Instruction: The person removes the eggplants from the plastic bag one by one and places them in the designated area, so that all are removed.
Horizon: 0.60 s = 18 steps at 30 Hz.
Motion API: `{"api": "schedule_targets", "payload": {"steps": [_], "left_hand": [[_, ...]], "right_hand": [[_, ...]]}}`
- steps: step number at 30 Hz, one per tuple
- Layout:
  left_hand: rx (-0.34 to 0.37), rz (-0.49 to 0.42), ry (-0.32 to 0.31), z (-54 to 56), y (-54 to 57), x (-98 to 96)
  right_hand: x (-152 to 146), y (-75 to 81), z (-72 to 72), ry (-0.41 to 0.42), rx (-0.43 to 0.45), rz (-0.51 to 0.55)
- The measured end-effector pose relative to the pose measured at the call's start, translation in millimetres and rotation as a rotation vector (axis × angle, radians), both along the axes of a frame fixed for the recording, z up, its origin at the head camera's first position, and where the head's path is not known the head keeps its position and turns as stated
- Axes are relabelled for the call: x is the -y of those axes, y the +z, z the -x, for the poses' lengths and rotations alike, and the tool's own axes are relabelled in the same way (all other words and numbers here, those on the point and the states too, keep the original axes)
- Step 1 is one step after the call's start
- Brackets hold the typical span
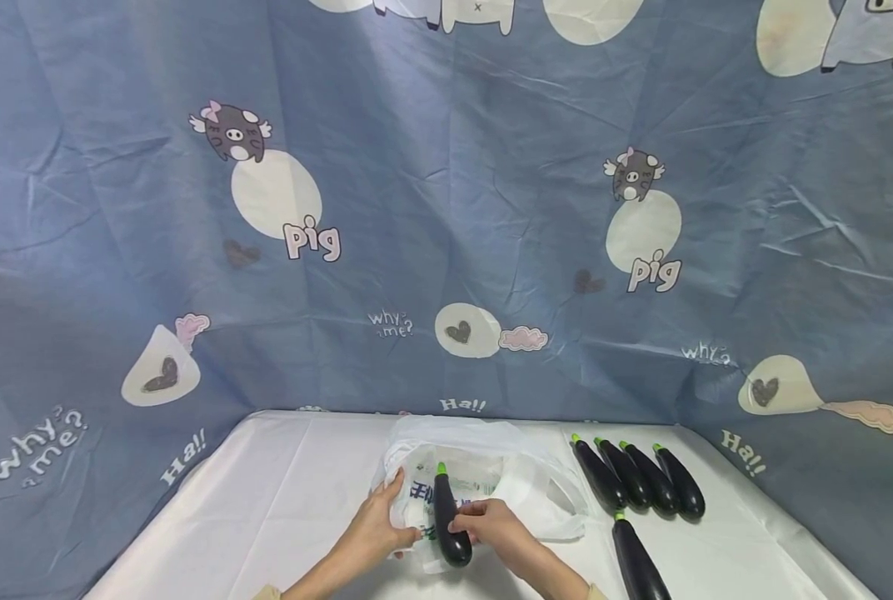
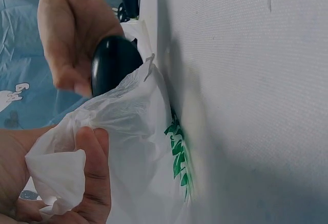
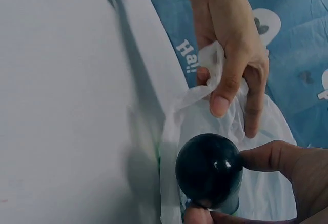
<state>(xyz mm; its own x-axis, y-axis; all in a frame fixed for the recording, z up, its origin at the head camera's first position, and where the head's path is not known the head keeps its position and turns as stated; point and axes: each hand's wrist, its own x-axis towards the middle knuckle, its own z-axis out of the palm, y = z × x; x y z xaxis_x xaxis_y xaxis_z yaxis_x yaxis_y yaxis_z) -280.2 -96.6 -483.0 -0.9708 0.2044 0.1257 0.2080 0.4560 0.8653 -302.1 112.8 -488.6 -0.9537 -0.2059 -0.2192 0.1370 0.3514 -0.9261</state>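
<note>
A white plastic bag (image 1: 484, 437) with printed lettering lies on the table, its mouth toward me. My left hand (image 1: 375, 521) grips the bag's left edge; in the left wrist view bunched plastic sits between its fingers. My right hand (image 1: 495, 533) pinches a dark eggplant (image 1: 449, 521) near its rounded end, from the right side. The eggplant's green stem points away from me, over the bag's opening. In the right wrist view the eggplant's round end (image 3: 209, 170) faces the camera, between the right thumb and fingers.
Several more eggplants (image 1: 630, 479) lie in a row right of the bag, stems pointing away. Another eggplant (image 1: 636, 558) lies nearer, by the front. The white table (image 1: 281, 492) meets a blue patterned cloth (image 1: 446, 208) hanging behind and at both sides.
</note>
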Motion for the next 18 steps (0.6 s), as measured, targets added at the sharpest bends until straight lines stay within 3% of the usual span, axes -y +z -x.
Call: {"api": "schedule_targets", "payload": {"steps": [9,18], "left_hand": [[-0.013,-0.001,0.009,-0.1,-1.4,-2.1],[-0.002,0.003,-0.010,0.1,-1.6,-0.7]], "right_hand": [[-32,-0.8,-15.9,-0.003,0.021,-0.091],[-65,2.9,-23.8,0.017,0.060,-0.068]]}}
